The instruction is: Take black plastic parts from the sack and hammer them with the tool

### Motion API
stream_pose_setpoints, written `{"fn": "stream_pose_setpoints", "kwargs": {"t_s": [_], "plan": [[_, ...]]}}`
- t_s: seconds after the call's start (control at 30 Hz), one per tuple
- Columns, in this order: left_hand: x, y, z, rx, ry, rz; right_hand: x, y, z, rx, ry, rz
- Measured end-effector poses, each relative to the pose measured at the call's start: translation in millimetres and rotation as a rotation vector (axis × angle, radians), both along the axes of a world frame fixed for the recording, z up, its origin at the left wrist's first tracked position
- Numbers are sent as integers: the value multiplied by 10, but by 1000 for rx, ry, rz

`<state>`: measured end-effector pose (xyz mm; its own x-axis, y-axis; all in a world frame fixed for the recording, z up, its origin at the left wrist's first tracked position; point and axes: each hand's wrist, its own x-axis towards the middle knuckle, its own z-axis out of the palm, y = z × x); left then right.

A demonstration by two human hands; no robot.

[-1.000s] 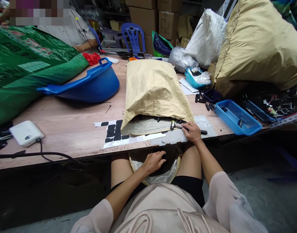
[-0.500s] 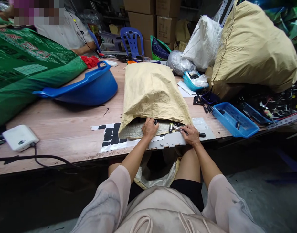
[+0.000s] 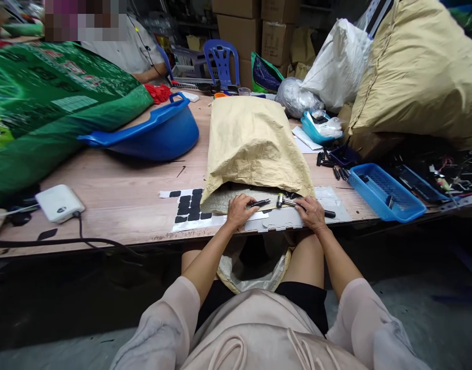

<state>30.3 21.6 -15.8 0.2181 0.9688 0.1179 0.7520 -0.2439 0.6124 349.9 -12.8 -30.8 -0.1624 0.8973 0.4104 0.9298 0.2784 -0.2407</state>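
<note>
A tan woven sack (image 3: 255, 146) lies on the wooden table (image 3: 124, 195) with its open mouth toward me. My left hand (image 3: 239, 210) is closed on a small black rod-like part (image 3: 260, 203) at the sack's mouth. My right hand (image 3: 312, 213) grips a small hammer (image 3: 293, 203) with a metal head and black handle, resting on a grey perforated sheet (image 3: 285, 218). A white sheet with black adhesive pads (image 3: 189, 208) lies left of my left hand. An open bag (image 3: 255, 267) sits between my knees under the table edge.
A blue tub (image 3: 158, 136) and a big green sack (image 3: 46, 108) fill the left. A white adapter with cable (image 3: 60, 203) lies front left. Blue baskets (image 3: 385, 190) and loose black parts sit right, below a large tan sack (image 3: 420, 72). Another person's sleeve (image 3: 124, 46) is at the back left.
My left hand rose from the bag on my lap to the sack's mouth, then drew back holding a black part. My right hand stayed on the hammer.
</note>
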Motion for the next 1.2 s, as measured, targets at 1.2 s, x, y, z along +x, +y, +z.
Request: {"fn": "stream_pose_setpoints", "kwargs": {"t_s": [1.2], "plan": [[-6,36,36,-107,-57,-5,-998,-470,363,-63,187,-94]]}}
